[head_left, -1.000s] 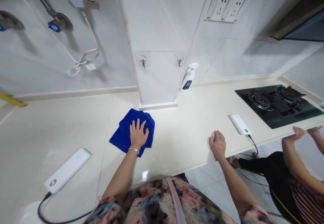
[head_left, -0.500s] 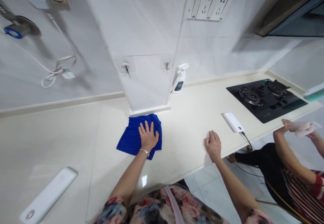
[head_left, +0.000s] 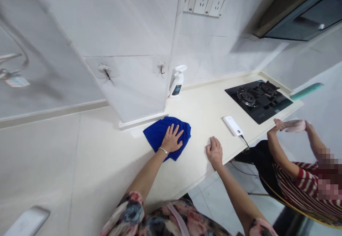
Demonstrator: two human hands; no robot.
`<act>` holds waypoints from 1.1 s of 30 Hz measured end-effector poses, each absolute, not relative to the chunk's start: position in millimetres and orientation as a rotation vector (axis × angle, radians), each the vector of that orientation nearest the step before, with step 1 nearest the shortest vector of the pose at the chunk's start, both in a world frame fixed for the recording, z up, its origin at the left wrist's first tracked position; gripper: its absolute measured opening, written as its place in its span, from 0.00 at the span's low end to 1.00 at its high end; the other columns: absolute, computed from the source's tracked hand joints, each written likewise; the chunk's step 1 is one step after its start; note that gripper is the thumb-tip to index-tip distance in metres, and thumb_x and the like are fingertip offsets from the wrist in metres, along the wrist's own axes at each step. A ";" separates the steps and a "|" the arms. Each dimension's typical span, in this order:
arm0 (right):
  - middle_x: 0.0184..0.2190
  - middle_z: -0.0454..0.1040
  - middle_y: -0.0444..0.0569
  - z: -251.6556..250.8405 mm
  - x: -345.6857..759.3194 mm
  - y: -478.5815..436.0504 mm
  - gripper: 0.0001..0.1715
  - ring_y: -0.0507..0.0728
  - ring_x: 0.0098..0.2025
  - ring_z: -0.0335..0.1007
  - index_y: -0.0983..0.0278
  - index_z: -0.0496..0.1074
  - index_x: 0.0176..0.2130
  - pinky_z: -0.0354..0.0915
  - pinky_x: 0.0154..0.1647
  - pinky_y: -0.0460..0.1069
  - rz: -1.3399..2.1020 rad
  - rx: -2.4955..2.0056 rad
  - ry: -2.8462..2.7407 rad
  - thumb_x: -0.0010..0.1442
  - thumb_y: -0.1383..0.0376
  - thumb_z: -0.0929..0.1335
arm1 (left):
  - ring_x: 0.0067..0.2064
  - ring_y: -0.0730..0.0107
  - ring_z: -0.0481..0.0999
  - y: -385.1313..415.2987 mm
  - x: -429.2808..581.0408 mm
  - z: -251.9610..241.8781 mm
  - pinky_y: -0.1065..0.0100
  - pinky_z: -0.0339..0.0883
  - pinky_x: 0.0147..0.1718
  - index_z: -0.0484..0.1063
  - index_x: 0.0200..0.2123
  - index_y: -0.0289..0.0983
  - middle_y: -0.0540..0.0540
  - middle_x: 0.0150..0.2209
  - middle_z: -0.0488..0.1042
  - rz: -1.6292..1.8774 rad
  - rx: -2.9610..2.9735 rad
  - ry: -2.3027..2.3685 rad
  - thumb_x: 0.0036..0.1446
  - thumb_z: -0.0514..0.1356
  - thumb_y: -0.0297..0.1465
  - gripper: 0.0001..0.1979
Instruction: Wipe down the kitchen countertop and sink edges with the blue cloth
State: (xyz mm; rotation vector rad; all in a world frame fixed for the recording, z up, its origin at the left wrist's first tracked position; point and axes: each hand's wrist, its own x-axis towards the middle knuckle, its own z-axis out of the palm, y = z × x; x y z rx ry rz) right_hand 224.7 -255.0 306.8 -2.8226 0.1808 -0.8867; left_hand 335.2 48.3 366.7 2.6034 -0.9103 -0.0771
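My left hand (head_left: pixel 172 140) lies flat with spread fingers on a blue cloth (head_left: pixel 156 133), pressing it against the pale countertop (head_left: pixel 107 150). A bracelet circles that wrist. The cloth is slightly rumpled and sits just in front of the pillar's base. Off to the right, my right hand (head_left: pixel 214 152) rests on the counter near its front edge, its fingers curled in and nothing visible in them. Close to it lies a white power bank (head_left: pixel 232 125) with a black cable plugged in.
A white spray bottle (head_left: pixel 176 83) stands by the wall beside the pillar (head_left: pixel 133 90). Farther right is a black gas hob (head_left: pixel 256 102). Another white device (head_left: pixel 28 221) lies at the lower left. A seated person (head_left: pixel 296 175) holds a pinkish cloth (head_left: pixel 294 125) beyond the counter's edge.
My left hand has slid the blue cloth rightward along the counter, past the pillar's front. My right hand stays resting on the counter. The camera view has turned a little to the right.
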 end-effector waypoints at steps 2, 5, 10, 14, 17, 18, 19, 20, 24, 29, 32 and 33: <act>0.62 0.69 0.63 307.9 225.5 -253.6 0.28 0.66 0.65 0.63 0.71 0.70 0.60 0.66 0.66 0.64 -0.877 -2.811 0.198 0.65 0.66 0.60 | 0.78 0.39 0.37 45.5 336.0 365.9 0.40 0.36 0.75 0.61 0.73 0.44 0.43 0.78 0.45 -0.076 2.593 -0.987 0.66 0.58 0.43 0.35; 0.62 0.69 0.62 309.2 228.0 -250.7 0.27 0.66 0.65 0.63 0.70 0.70 0.60 0.66 0.67 0.65 -0.870 -2.790 0.223 0.65 0.66 0.60 | 0.78 0.40 0.38 44.1 322.9 363.4 0.40 0.36 0.75 0.60 0.73 0.45 0.44 0.78 0.45 -0.048 2.555 -1.133 0.66 0.58 0.43 0.35; 0.63 0.69 0.63 309.9 233.6 -247.4 0.28 0.67 0.66 0.61 0.71 0.70 0.61 0.64 0.68 0.65 -0.829 -2.761 0.275 0.64 0.67 0.60 | 0.78 0.40 0.38 38.6 276.6 359.1 0.40 0.39 0.74 0.58 0.74 0.48 0.44 0.79 0.42 -0.018 2.413 -1.374 0.65 0.60 0.42 0.36; 0.63 0.68 0.64 309.7 237.1 -247.7 0.29 0.68 0.67 0.60 0.71 0.71 0.61 0.61 0.69 0.66 -0.781 -2.732 0.312 0.64 0.67 0.61 | 0.78 0.39 0.39 33.3 241.5 361.9 0.39 0.42 0.74 0.58 0.74 0.48 0.44 0.79 0.42 -0.048 2.331 -1.468 0.61 0.62 0.37 0.39; 0.63 0.69 0.62 309.8 239.0 -248.8 0.29 0.67 0.67 0.60 0.70 0.71 0.61 0.61 0.70 0.65 -0.770 -2.739 0.320 0.62 0.68 0.62 | 0.78 0.39 0.40 33.0 224.1 365.8 0.38 0.44 0.74 0.58 0.74 0.48 0.44 0.79 0.42 -0.075 2.299 -1.529 0.58 0.64 0.34 0.41; 0.63 0.69 0.62 310.0 239.4 -249.1 0.29 0.66 0.68 0.60 0.70 0.71 0.61 0.61 0.70 0.65 -0.767 -2.740 0.322 0.62 0.68 0.62 | 0.78 0.39 0.40 33.6 219.8 366.9 0.38 0.44 0.74 0.58 0.74 0.49 0.44 0.79 0.42 -0.082 2.285 -1.547 0.58 0.64 0.33 0.41; 0.64 0.68 0.62 310.3 239.8 -249.3 0.29 0.66 0.68 0.59 0.70 0.71 0.61 0.61 0.70 0.64 -0.763 -2.740 0.326 0.62 0.68 0.62 | 0.78 0.39 0.40 34.6 216.1 367.6 0.38 0.44 0.74 0.58 0.74 0.49 0.44 0.79 0.42 -0.087 2.270 -1.561 0.58 0.63 0.33 0.41; 0.64 0.68 0.61 310.6 240.1 -249.3 0.29 0.66 0.68 0.59 0.70 0.71 0.61 0.61 0.70 0.64 -0.759 -2.738 0.329 0.63 0.67 0.62 | 0.78 0.39 0.40 35.8 212.8 368.1 0.38 0.45 0.74 0.58 0.74 0.49 0.44 0.79 0.42 -0.087 2.256 -1.572 0.58 0.63 0.33 0.41; 0.65 0.67 0.62 312.8 240.6 -248.9 0.29 0.66 0.68 0.59 0.71 0.71 0.61 0.60 0.70 0.64 -0.747 -2.733 0.339 0.63 0.67 0.62 | 0.78 0.41 0.41 43.6 202.7 366.6 0.37 0.47 0.73 0.57 0.74 0.49 0.45 0.79 0.42 -0.072 2.207 -1.599 0.60 0.63 0.33 0.40; 0.64 0.68 0.61 315.3 240.7 -248.3 0.30 0.66 0.68 0.59 0.72 0.70 0.62 0.61 0.70 0.62 -0.735 -2.740 0.352 0.63 0.67 0.63 | 0.78 0.44 0.45 54.8 199.1 360.7 0.38 0.52 0.72 0.58 0.74 0.50 0.45 0.78 0.47 -0.057 2.159 -1.604 0.64 0.61 0.35 0.36; 0.65 0.67 0.60 315.8 240.6 -248.0 0.30 0.66 0.69 0.58 0.72 0.70 0.62 0.60 0.71 0.62 -0.721 -2.746 0.356 0.63 0.67 0.63 | 0.77 0.46 0.50 59.1 204.0 358.7 0.39 0.56 0.71 0.60 0.73 0.51 0.46 0.76 0.52 -0.070 2.139 -1.616 0.67 0.60 0.38 0.33; 0.65 0.67 0.60 315.8 240.6 -247.9 0.30 0.66 0.69 0.58 0.72 0.70 0.62 0.60 0.71 0.61 -0.714 -2.748 0.359 0.63 0.67 0.63 | 0.76 0.47 0.52 60.7 207.1 358.1 0.39 0.57 0.71 0.61 0.72 0.51 0.47 0.76 0.54 -0.072 2.129 -1.622 0.67 0.60 0.39 0.31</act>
